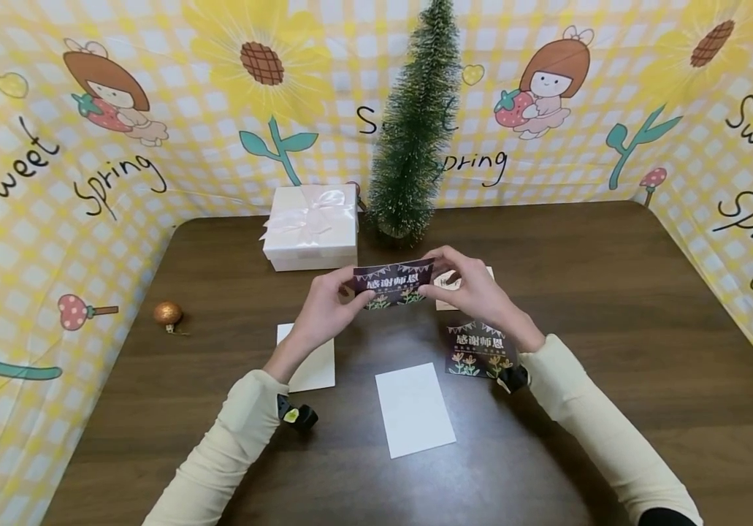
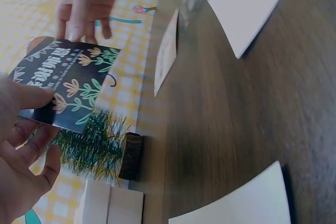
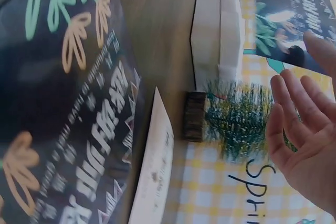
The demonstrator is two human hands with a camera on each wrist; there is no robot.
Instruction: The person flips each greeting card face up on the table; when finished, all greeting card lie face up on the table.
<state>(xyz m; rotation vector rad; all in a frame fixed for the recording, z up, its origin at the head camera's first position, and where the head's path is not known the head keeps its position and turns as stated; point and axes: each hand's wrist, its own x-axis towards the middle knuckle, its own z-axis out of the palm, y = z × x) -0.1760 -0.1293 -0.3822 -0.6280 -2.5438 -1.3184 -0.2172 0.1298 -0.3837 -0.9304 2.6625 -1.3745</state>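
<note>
Both hands hold up a dark greeting card point(image 1: 392, 283) with pale lettering, bunting and flowers, above the far middle of the table. At its left edge my left hand point(image 1: 330, 307) pinches it, thumb over the printed face and fingers behind. My right hand point(image 1: 475, 288) pinches the opposite edge, its thumb on the front; in the left wrist view the right hand point(image 2: 90, 9) reaches the card's far edge. Below the right wrist lies a second dark card point(image 1: 478, 347) of matching print. A cream card point(image 1: 445, 298) is partly hidden behind the right hand.
A blank white card point(image 1: 415, 410) lies near the front middle, another pale card point(image 1: 317, 367) partly under the left forearm. At the back stand a white gift box point(image 1: 310, 248) with a bow and a green bristle tree point(image 1: 409, 146). A gold ball ornament point(image 1: 168, 313) lies left.
</note>
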